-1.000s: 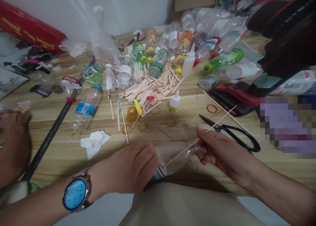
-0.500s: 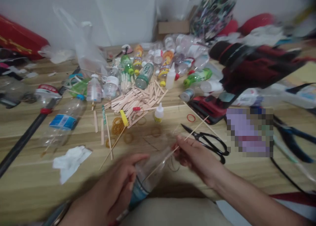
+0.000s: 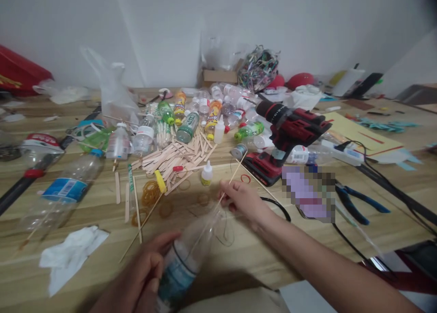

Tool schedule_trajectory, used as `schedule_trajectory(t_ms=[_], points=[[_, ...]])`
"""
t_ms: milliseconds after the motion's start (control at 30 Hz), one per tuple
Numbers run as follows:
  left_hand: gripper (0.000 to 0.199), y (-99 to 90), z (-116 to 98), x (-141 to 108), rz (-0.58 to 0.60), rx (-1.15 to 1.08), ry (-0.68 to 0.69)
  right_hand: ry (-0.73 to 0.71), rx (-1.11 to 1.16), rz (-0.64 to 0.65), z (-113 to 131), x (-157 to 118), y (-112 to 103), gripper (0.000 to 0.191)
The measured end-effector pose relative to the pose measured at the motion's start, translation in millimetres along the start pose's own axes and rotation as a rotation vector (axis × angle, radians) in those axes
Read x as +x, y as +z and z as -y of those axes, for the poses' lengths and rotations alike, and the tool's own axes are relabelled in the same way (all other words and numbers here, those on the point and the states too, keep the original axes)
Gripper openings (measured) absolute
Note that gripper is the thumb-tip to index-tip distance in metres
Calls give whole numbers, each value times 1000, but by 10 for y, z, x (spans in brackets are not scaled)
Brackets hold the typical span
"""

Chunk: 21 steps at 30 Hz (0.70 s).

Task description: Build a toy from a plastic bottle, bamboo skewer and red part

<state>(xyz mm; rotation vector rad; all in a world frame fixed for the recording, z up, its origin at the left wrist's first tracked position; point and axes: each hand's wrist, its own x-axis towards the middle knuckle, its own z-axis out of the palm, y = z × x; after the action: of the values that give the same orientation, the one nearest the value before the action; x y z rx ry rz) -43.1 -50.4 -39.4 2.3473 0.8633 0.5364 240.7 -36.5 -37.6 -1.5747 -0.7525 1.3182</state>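
My left hand (image 3: pixel 146 272) is wrapped round a clear plastic bottle (image 3: pixel 179 276) with a blue label, tilted with its mouth up and to the right. Between the fingertips of my right hand (image 3: pixel 242 201) is a thin wooden skewer (image 3: pixel 238 168), which runs down through the bottle's mouth into it. The skewer's lower end is hard to make out inside the bottle. Beside the bottle's neck a thin dark wire or thread (image 3: pixel 225 235) lies in loops. Black-handled scissors (image 3: pixel 282 206) lie mostly hidden behind my right hand.
A red cordless drill (image 3: pixel 283 126) stands to the right, near blue-handled pliers (image 3: pixel 358 203). Wooden craft sticks (image 3: pixel 177 156), rubber bands (image 3: pixel 150 192) and a small glue bottle (image 3: pixel 206 174) lie ahead. Another bottle (image 3: pixel 68 190) and crumpled tissue (image 3: pixel 73 253) are at left.
The view has tilted up and turned right, so the table's things appear shifted left. More of the bottle's label shows low in view. Both hands keep their hold on the bottle and the skewer.
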Motion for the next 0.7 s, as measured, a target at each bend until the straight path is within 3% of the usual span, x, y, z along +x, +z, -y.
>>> schedule_trajectory(t_ms=[133,300,400,600,700], points=[[32,-7,-92,35,-52,-18,3,28,6,40,62,125,-50,26],[17,-37,-105,33,80,4,-33,-18,72,12,24,157,-48,34],[16,-15,-103,7,64,-16,-86,-117,100,-55,62,163,-64,44],[16,15,-139,-9,28,-36,-168,-356,41,-199,450,247,-198,40],[16,13,-145,5,27,-33,-168,-400,-12,-249,587,345,-263,40]])
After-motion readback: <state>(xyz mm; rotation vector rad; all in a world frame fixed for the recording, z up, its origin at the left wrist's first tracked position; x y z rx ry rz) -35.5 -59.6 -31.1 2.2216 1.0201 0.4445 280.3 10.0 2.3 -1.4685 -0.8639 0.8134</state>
